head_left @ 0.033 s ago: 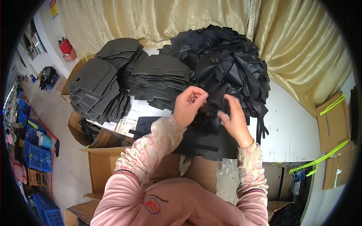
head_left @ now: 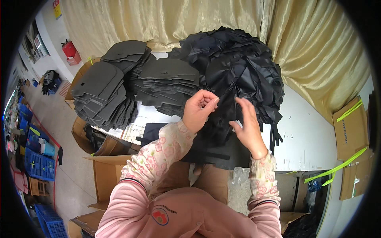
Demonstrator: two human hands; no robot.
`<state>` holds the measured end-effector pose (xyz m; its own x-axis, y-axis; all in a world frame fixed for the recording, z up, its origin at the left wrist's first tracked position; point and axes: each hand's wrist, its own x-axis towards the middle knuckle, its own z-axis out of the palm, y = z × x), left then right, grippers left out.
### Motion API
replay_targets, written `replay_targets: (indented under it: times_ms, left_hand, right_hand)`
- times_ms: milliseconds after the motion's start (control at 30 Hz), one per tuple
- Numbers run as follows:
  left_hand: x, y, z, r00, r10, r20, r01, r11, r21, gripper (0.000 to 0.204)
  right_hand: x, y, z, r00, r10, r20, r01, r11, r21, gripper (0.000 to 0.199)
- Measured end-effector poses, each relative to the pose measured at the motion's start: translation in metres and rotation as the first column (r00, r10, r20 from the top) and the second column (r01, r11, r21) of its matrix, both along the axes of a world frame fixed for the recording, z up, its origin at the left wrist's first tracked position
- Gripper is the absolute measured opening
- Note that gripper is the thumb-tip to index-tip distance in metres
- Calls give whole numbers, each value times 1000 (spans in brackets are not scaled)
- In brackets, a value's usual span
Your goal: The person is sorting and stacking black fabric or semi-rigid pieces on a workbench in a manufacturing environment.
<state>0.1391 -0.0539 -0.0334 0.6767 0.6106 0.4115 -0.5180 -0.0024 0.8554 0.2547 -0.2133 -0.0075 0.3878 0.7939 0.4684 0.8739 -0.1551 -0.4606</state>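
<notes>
My left hand (head_left: 197, 111) is closed in a pinch at the upper edge of a piece of thin black fabric (head_left: 219, 121), which hangs down between my hands. To its right my right hand (head_left: 249, 129) has its thumb and fingers apart, with its fingertips beside the fabric. Below both hands a dark flat panel (head_left: 236, 150) with a black strip (head_left: 212, 155) across it lies at the table's near edge. Behind them rises a large heap of black fabric pieces (head_left: 242, 59). Just beyond my left hand is a stack of dark grey panels (head_left: 168, 73).
More grey panels (head_left: 97, 85) are piled at the left of the white table (head_left: 299, 135). Open cardboard boxes (head_left: 107, 174) stand below on the left. A gold curtain (head_left: 158, 23) hangs behind. Cardboard with yellow straps (head_left: 349, 131) is at the right; blue crates (head_left: 39, 164) stand on the floor far left.
The black fabric between my hands has shifted and now hangs more plainly spread. My right hand has moved very slightly, while my left hand has stayed in place.
</notes>
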Motion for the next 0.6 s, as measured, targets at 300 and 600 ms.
replay_targets:
  times_ms: [300,600]
  left_hand:
    - [1,4,-31,994,27,-107,-52,971,-233,11]
    - [-78,29,-109,939,300,-169,-344,826,-446,18]
  right_hand:
    - [-17,-7,-15,995,28,-92,-26,999,27,50]
    - [-103,20,-101,960,271,78,-261,958,-116,59]
